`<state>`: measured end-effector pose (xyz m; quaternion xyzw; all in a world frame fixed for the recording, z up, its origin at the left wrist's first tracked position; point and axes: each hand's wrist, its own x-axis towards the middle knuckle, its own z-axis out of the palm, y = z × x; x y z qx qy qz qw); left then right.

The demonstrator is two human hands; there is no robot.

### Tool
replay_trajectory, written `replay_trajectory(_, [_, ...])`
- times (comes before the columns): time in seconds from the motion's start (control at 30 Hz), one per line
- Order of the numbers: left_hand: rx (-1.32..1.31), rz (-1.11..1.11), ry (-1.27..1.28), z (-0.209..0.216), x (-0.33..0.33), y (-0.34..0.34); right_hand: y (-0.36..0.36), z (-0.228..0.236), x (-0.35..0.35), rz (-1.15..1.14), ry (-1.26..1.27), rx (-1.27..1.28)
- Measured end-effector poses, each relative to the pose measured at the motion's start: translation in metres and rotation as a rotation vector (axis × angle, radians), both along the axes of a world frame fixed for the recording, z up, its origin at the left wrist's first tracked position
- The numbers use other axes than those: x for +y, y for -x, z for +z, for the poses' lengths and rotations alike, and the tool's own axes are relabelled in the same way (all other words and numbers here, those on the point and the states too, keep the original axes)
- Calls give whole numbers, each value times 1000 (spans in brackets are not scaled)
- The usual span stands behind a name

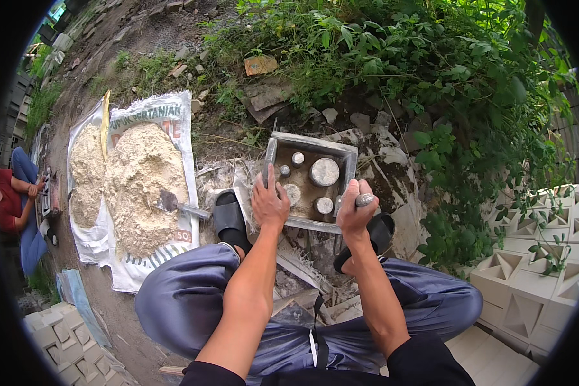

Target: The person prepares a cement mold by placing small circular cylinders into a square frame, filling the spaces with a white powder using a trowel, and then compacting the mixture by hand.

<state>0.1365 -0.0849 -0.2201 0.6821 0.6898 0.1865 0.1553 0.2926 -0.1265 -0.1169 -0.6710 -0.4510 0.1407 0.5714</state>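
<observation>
A square grey mould box (315, 142) stands on the ground between my feet. Inside it, sandy material surrounds several round cylinders; the widest cylinder (324, 172) is at the right back. My left hand (269, 204) lies with fingers spread over the box's left front corner, close to a round pale piece (292, 194). At the right front corner, my right hand (352, 211) is closed around a grey tool with a rounded end (365, 200). The rest of that tool is hidden by the hand, so its kind does not show.
To the left, pale sandy powder (145, 174) is heaped on a white sack (185, 122), with a small trowel (168, 201) stuck in it. Leafy plants (392, 58) grow behind. Patterned pale blocks (527, 289) are stacked at right. Another person (22, 199) sits far left.
</observation>
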Motion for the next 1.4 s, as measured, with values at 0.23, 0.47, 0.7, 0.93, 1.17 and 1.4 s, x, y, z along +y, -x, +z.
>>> replay_trajectory(0.23, [13, 21, 57, -6, 0, 3, 0, 17, -3, 75, 9, 55])
replay_trajectory(0.47, [3, -2, 69, 2, -4, -1, -5, -14, -29, 62, -67, 41])
replay_trajectory(0.7, [16, 12, 26, -4, -2, 5, 11, 69, -10, 83, -69, 197])
replay_trajectory(0.93, [5, 8, 3, -3, -1, 1, -5, -16, -28, 123, 85, 117])
replay_trajectory(1.17, [-31, 8, 42, 2, -2, 8, 5, 67, -9, 58, 41, 282])
replay_trajectory(1.4, [14, 5, 55, -2, -8, 2, -7, -9, -23, 110, 45, 263])
